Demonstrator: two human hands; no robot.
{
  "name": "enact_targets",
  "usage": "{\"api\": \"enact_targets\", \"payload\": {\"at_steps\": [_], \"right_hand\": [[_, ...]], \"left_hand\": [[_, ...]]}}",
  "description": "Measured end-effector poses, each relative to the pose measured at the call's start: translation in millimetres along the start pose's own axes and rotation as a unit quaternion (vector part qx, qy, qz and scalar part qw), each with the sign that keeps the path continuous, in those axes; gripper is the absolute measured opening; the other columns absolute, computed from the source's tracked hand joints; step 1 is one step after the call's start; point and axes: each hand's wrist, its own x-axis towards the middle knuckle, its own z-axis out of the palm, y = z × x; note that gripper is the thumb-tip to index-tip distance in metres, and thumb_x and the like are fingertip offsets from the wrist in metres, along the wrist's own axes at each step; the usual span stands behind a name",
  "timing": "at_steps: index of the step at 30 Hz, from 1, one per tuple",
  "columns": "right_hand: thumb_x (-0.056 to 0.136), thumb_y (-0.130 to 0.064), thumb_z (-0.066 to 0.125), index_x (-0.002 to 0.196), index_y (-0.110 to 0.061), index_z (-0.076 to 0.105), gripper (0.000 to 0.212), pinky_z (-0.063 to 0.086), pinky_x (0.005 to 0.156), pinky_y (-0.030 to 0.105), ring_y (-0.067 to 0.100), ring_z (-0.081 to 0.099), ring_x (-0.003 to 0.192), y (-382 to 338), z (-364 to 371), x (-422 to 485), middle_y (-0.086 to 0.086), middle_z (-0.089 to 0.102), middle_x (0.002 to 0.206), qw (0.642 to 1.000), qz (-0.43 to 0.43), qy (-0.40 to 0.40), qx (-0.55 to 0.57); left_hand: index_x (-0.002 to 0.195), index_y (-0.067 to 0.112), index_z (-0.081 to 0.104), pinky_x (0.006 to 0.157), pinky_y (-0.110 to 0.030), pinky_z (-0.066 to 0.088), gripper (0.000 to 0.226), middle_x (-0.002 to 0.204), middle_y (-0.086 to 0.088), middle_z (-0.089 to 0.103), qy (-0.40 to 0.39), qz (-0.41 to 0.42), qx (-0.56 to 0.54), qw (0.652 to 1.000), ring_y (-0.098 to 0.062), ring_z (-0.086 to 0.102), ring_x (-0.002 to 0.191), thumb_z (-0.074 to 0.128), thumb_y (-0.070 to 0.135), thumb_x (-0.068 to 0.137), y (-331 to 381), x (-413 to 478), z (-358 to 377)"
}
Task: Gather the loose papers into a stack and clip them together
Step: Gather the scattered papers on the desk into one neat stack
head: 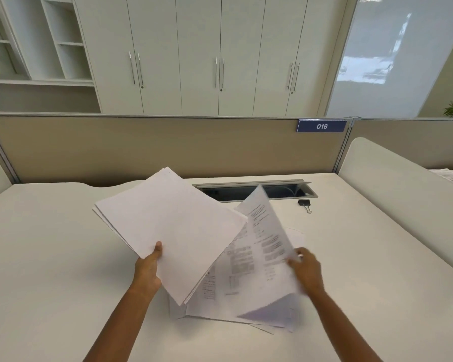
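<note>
Your left hand (149, 267) grips the limp stack (168, 226) by its edge; your right hand (305, 270) pinches one floppy sheet (267, 246)

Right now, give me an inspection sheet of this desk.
Surface: white desk, mostly bare.
Job's things: blank white paper stack lifted in left hand; single printed sheet, blurred, raised by right hand; more loose printed sheets flat beneath; black binder clip lying apart near the desk's slot.
Clutter: nothing seen.
Grippers: both hands' fingers closed on paper.
Cables: faint loops inside the open grey cable slot.
Surroundings: beige partition with blue 016 sign, white cabinets behind.
</note>
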Motion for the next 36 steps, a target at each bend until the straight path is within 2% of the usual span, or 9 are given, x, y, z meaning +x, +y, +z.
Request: {"api": "enact_targets", "payload": {"at_steps": [4,7,11,16,24,28,31,34,36], "right_hand": [[0.088,-0.002,0.055,0.113,0.009,0.056,0.027,0.042,0.086,0.041,0.043,0.057,0.105,-22,-44,22,0.033,0.06,0.113,0.981,-0.02,0.191,0.04],[0.089,-0.006,0.055,0.114,0.008,0.055,0.028,0.043,0.088,0.043,0.043,0.057,0.104,-34,-69,39,0.031,0.061,0.114,0.965,-0.019,0.242,0.095],[0.087,-0.005,0.058,0.113,0.007,0.057,0.029,0.05,0.081,0.041,0.035,0.061,0.095,-44,-67,46,0.028,0.062,0.115,0.969,-0.005,0.15,0.195],[0.085,0.003,0.059,0.109,0.007,0.06,0.025,0.051,0.055,0.015,0.022,0.06,0.087,-44,-24,25,0.026,0.065,0.111,0.98,-0.016,-0.024,0.199],[0.088,-0.015,0.06,0.11,-0.006,0.059,0.024,0.054,0.086,0.041,0.031,0.066,0.094,-41,7,4,0.013,0.067,0.111,0.981,-0.032,-0.164,0.096],[0.094,-0.027,0.051,0.11,-0.01,0.061,0.026,0.052,0.087,0.038,0.027,0.064,0.095,-39,9,2,0.006,0.066,0.106,0.984,-0.027,-0.147,0.102],[0.097,-0.032,0.043,0.093,-0.011,0.062,0.029,0.047,0.068,0.028,0.018,0.057,0.077,-31,9,3,0.003,0.061,0.085,0.987,0.022,-0.085,0.135],[0.094,-0.041,0.047,0.061,-0.011,0.045,0.044,0.037,0.068,0.027,0.019,0.049,0.068,-12,10,6,0.006,0.047,0.066,0.989,0.033,-0.102,-0.103],[0.085,-0.057,0.051,0.089,-0.006,0.058,0.051,0.041,0.087,0.03,0.025,0.053,0.101,-6,18,1,0.011,0.056,0.096,0.953,0.056,-0.148,-0.258]], "left_hand": [[0.127,0.0,0.05,0.096,-0.047,0.042,0.044,0.131,-0.022,0.054,0.028,0.03,0.06,0.997,-0.029,0.051,0.098,0.059,0.019,0.088,4,5,-13],[0.123,-0.005,0.052,0.088,-0.042,0.042,0.042,0.129,-0.025,0.054,0.036,0.045,0.1,0.993,-0.034,0.055,0.102,0.059,0.016,0.088,3,6,-17],[0.124,-0.006,0.051,0.091,-0.04,0.041,0.041,0.13,-0.024,0.054,-0.003,0.031,0.135,0.99,-0.041,0.052,0.118,0.058,0.013,0.088,-5,1,-10],[0.123,-0.006,0.053,0.095,-0.04,0.042,0.037,0.125,-0.022,0.058,-0.106,-0.017,0.146,0.983,-0.038,0.055,0.115,0.056,0.011,0.09,-15,-13,12],[0.1,0.002,0.066,0.072,-0.034,0.053,0.016,0.093,-0.008,0.07,-0.157,-0.035,0.19,0.969,-0.024,0.065,0.077,0.058,0.008,0.088,-18,-13,21],[0.089,0.004,0.066,0.066,-0.032,0.048,0.011,0.082,-0.008,0.067,-0.127,-0.052,0.198,0.971,-0.024,0.06,0.076,0.057,0.01,0.089,-19,-11,13],[0.076,0.004,0.064,0.06,-0.034,0.046,0.017,0.065,-0.012,0.068,-0.087,-0.085,0.178,0.976,-0.027,0.057,0.07,0.057,0.011,0.089,-20,-9,5],[0.075,0.005,0.062,0.06,-0.036,0.045,0.017,0.068,-0.014,0.067,-0.061,-0.121,0.133,0.982,-0.029,0.055,0.07,0.055,0.009,0.09,-18,-7,-2],[0.077,0.005,0.061,0.065,-0.039,0.047,0.014,0.078,-0.016,0.063,-0.048,-0.133,0.11,0.984,-0.03,0.055,0.072,0.055,0.008,0.09,-16,-4,-6]]}}
